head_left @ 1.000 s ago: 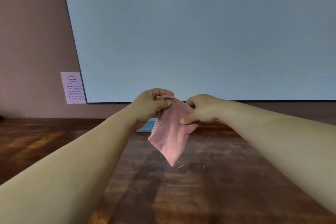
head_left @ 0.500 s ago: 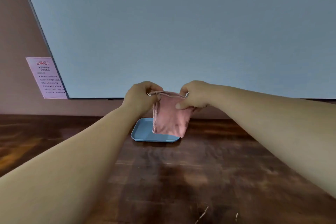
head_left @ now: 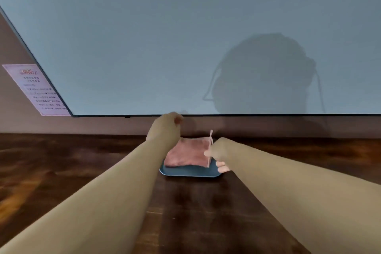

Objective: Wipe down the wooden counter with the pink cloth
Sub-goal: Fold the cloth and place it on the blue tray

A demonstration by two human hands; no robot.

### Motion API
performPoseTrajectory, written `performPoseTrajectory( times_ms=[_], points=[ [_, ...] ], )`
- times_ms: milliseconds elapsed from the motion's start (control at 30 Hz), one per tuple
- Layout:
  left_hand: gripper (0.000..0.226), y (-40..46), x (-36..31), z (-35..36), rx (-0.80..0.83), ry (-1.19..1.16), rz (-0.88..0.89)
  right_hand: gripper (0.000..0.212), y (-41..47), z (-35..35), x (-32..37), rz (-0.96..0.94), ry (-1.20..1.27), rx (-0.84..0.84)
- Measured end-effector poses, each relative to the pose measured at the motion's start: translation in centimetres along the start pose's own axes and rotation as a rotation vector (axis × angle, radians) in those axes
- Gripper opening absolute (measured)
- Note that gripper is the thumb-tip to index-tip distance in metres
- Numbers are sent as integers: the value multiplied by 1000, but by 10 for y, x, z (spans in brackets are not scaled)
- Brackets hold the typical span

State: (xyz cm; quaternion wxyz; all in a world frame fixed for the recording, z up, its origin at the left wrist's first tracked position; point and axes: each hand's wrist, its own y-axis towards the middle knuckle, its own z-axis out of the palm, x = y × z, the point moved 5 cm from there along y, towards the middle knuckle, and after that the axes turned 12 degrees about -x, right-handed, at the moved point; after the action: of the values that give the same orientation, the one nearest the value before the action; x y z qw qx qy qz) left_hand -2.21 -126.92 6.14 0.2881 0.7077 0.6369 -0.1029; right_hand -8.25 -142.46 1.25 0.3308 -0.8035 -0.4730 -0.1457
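While seemingly pinched by right hand [head_left: 216, 151], pink cloth [head_left: 188, 153] rests.

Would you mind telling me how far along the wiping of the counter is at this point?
The wiping looks over: the folded pink cloth lies on the blue tray at the back of the wooden counter. In hand: the right hand is at the cloth's right edge, though its grip is unclear, and the left hand is raised clear. Whether the counter is clean cannot be judged here. Left: withdrawing both hands.

Pink wall notice [head_left: 39, 90]: print illegible.
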Motion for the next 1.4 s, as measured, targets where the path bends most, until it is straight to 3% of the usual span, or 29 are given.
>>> performPoseTrajectory(
  times_ms=[133,267,367,500,600,733,867,1000,1133,1400],
  points=[
    [40,-36,57,44,253,317,-45,36,3,10,-23,-247,-280,-204],
    [37,-65,83,64,213,293,-10,48,3,39,-27,-506,-366,-50],
    [36,-83,86,75,143,243,28,65,1,58,-41,-503,-442,104],
    [45,-110,65,90,101,158,66,63,-10,52,-82,-523,-498,-18],
    [48,-133,19,112,113,84,166,49,-11,16,-128,-449,-444,-132],
    [54,-164,-67,162,278,72,369,29,-5,-53,-205,-247,-470,-242],
    [61,-185,-161,214,412,187,578,30,-1,-122,-293,-10,-469,-288],
    [68,-189,-238,260,540,207,609,43,9,-170,-359,154,-379,-358],
    [72,-169,-288,292,558,240,588,37,34,-200,-388,202,-311,-374],
    [80,-157,-307,314,678,218,553,34,62,-230,-401,187,-350,-330]
  ],
)
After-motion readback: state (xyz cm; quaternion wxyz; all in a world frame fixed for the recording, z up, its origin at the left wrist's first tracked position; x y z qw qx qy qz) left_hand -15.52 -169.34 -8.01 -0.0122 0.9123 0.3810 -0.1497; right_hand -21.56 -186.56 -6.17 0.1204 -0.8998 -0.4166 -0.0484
